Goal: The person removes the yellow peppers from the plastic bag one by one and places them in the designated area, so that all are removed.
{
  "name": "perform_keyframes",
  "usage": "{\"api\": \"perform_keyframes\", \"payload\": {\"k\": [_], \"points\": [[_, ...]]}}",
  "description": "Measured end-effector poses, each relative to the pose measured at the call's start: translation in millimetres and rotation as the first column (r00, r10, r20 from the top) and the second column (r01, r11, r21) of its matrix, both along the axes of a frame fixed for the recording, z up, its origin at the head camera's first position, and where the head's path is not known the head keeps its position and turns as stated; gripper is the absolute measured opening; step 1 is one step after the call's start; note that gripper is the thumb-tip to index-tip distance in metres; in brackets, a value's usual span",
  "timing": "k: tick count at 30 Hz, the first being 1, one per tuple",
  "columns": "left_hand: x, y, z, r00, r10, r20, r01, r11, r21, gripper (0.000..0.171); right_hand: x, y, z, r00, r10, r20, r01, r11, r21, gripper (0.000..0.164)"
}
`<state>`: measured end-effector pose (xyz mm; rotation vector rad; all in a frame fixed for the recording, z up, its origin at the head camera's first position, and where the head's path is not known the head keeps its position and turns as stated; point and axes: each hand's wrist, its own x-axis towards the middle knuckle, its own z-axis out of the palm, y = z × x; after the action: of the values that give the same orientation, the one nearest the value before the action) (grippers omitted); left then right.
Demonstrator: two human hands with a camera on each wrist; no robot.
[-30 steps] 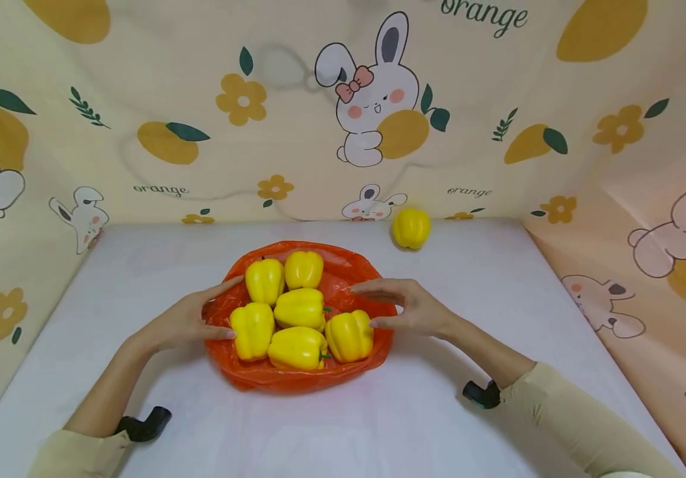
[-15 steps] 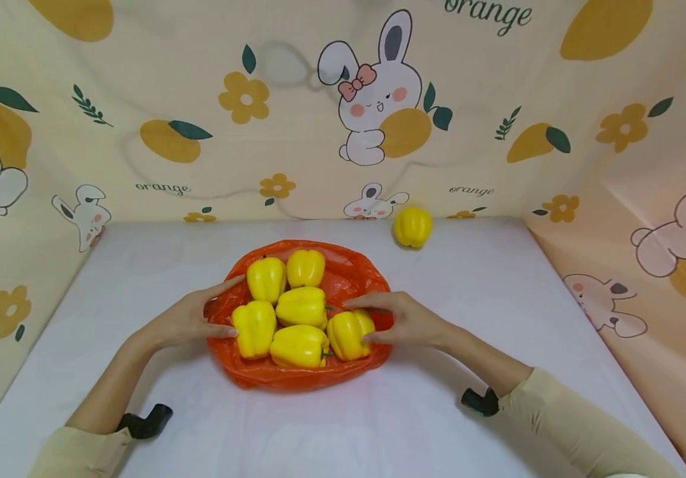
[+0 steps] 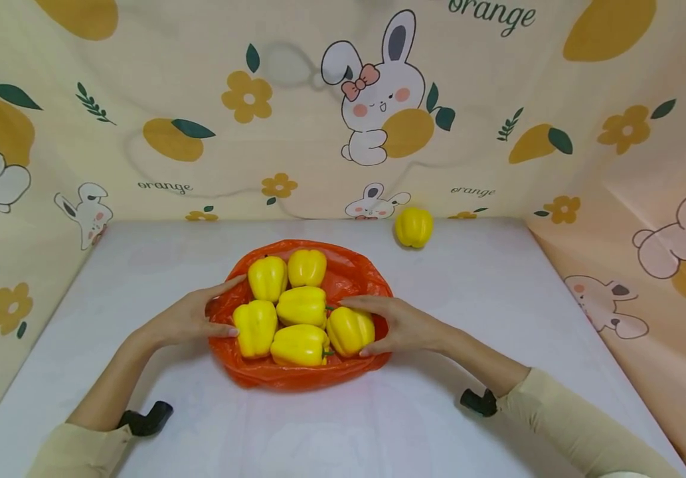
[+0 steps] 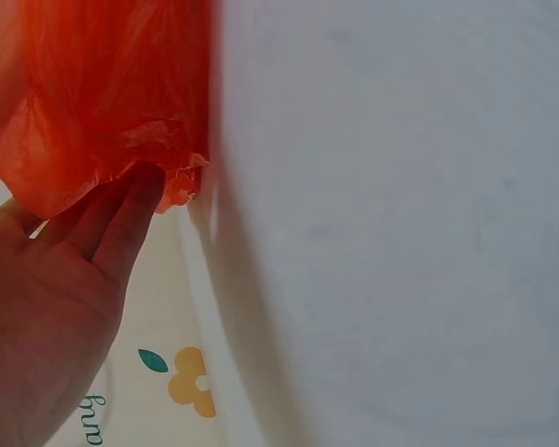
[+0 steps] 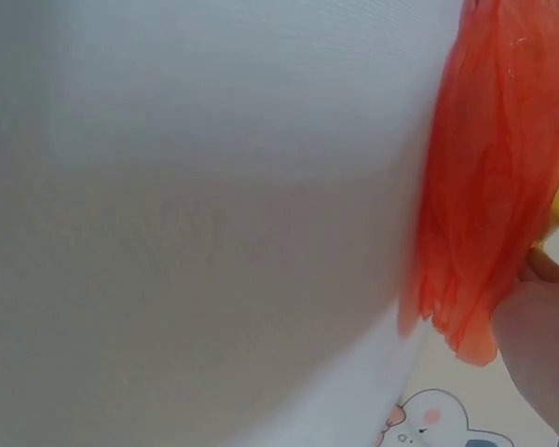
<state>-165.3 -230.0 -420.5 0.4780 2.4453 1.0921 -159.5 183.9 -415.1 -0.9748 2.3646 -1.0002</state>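
In the head view, your right hand reaches over the right edge of the red plastic bag, right of the frame's centre. Its grip is narrowed round the right-hand yellow bell pepper: the fingers bend over the pepper's upper side, and the thumb rests at its lower right. In the right wrist view, a patch of yellow shows beside your fingers at the right edge, next to the bag's red wall.

Your left hand is at the bag's left edge, thumb and index finger spread wide. The thumb crosses the rim, its tip at the lower-left bell pepper, while the index finger lies along the rim at the upper left. In the left wrist view, your fingers meet the bag's outer side at upper left; you cannot tell from these views whether they pinch the plastic.

The bag sits open in the middle of the head frame. Four more yellow bell peppers lie in it: two side by side at the top, and, one in the middle and one at the bottom. The middle and bottom ones point their green stems to the right.

Another yellow bell pepper stands on the white table, above and right of the bag, near the cream backdrop printed with rabbits, flowers and the word "orange". Your beige sleeves enter from the lower corners.
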Motion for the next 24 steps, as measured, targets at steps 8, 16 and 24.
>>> {"api": "perform_keyframes", "payload": {"k": [8,16,24], "points": [[0.5,1,1.6,1.0,-0.003,-0.015,0.003,1.0,0.0,0.097,-2.8,-2,-3.9,0.999,-0.001,-0.042,0.002,1.0,0.029,0.077],[3.0,2,-0.3,1.0,0.001,0.016,-0.001,1.0,0.009,0.096,-1.5,-2,-3.9,0.998,0.002,-0.07,0.0,1.0,0.03,0.075],[0.7,2,3.5,1.0,-0.01,-0.004,0.01,1.0,-0.004,0.097,-5.8,1,5.6,0.994,-0.004,-0.11,0.008,0.999,0.032,0.074]]}}
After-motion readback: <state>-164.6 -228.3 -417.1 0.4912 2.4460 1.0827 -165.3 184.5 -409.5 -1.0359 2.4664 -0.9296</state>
